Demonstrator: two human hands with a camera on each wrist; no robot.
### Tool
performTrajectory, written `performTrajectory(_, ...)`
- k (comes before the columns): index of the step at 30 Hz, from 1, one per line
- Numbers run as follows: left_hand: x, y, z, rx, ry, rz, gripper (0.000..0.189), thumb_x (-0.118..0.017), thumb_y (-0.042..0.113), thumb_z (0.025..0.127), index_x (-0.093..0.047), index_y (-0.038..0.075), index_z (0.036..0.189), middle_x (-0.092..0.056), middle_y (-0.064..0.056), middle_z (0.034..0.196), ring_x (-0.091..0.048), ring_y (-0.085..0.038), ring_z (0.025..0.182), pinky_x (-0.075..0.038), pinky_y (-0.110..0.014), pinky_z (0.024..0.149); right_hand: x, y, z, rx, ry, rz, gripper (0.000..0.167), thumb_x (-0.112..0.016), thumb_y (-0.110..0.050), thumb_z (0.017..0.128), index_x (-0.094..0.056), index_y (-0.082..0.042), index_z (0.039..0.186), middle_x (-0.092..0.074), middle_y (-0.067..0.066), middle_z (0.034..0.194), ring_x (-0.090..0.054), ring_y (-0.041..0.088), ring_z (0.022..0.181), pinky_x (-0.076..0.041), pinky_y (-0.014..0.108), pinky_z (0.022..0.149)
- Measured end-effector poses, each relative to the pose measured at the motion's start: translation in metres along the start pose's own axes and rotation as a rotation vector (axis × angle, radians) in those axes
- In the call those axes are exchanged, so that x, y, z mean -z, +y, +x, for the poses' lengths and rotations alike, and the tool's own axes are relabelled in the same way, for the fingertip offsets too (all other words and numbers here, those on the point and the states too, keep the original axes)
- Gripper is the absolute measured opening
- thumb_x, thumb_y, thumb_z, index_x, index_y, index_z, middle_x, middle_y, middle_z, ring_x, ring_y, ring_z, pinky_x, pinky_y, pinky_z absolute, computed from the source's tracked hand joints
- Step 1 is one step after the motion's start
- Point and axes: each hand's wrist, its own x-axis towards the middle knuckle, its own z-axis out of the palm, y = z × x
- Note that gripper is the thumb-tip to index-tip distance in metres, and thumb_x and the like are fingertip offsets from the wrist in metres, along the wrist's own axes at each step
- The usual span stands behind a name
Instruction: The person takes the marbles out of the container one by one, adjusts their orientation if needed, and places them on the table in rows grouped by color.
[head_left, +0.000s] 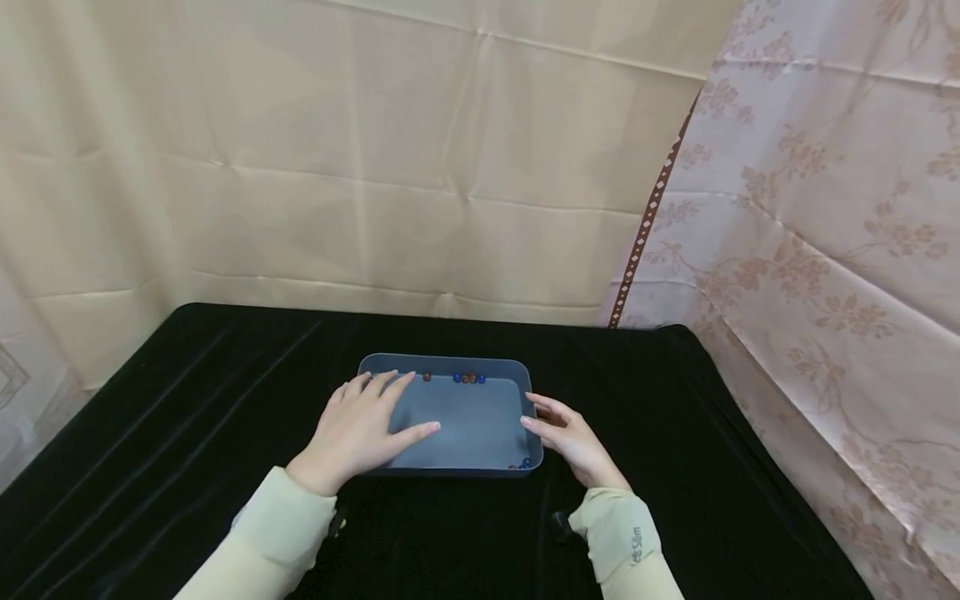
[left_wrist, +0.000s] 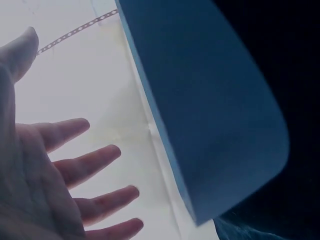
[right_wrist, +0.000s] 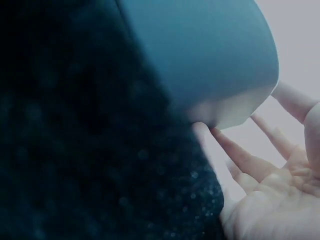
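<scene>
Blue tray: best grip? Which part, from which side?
Probably the tray's two short walls: left hand from the left, right hand from the right, thumbs over the rim, fingers outside. It's open-topped, longer left to right, with a thin raised rim to pinch. Loose beads lie inside, so I'd keep it level.

Head view: we're looking forward-down at the tray [head_left: 472, 425] from above; wrist views: we're facing its outside close-up, all sharing it.
</scene>
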Motion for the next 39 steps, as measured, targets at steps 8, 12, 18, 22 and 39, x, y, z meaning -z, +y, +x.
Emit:
performTrajectory(8,0.005,0.012,0.011,-0.030,-0.081,-0.107,0.085,-0.051,0.075,0.086,-0.045,0.018,0.149,-0.048,-0.014,0.151,-0.045,-0.043,0.136,-0.036,-0.063,0.108,0.003,0.001,-0.001,-0.003,0.012,-0.019,0.055,-0.067,-0.026,0.095,-0.049,-0.016,0.145,-0.041,0.019,0.153,-0.047,0.037,0.134,-0.045,0.049,0.107)
performTrajectory(12,0.008,0.019,0.016,-0.036,-0.139,-0.150,0.083,-0.052,0.072,0.087,-0.044,0.018,0.150,-0.046,-0.015,0.151,-0.044,-0.045,0.137,-0.035,-0.065,0.108,0.003,0.000,0.000,-0.008,0.003,-0.018,0.053,-0.065,-0.024,0.096,-0.049,-0.016,0.145,-0.041,0.019,0.153,-0.046,0.038,0.135,-0.044,0.050,0.107)
performTrajectory(18,0.008,0.031,0.025,-0.050,-0.212,-0.196,0.081,-0.055,0.070,0.088,-0.043,0.019,0.150,-0.045,-0.015,0.153,-0.042,-0.042,0.139,-0.034,-0.065,0.109,0.001,-0.002,0.001,-0.014,-0.005,-0.019,0.052,-0.064,-0.022,0.097,-0.048,-0.016,0.146,-0.041,0.018,0.153,-0.046,0.037,0.136,-0.044,0.051,0.108)
performTrajectory(22,0.011,0.037,0.032,-0.056,-0.247,-0.216,0.077,-0.057,0.066,0.089,-0.045,0.020,0.149,-0.045,-0.014,0.152,-0.042,-0.040,0.140,-0.035,-0.063,0.110,0.000,-0.004,0.001,-0.026,-0.005,-0.016,0.052,-0.064,-0.022,0.097,-0.048,-0.016,0.146,-0.040,0.018,0.154,-0.045,0.038,0.136,-0.043,0.052,0.108)
performTrajectory(39,0.010,0.066,0.046,-0.102,-0.326,-0.201,0.063,-0.060,0.056,0.093,-0.053,0.018,0.143,-0.051,-0.008,0.149,-0.046,-0.031,0.139,-0.037,-0.057,0.112,0.002,-0.010,-0.004,-0.042,-0.043,-0.034,0.056,-0.061,-0.019,0.097,-0.042,-0.016,0.150,-0.035,0.021,0.156,-0.041,0.041,0.139,-0.043,0.052,0.108)
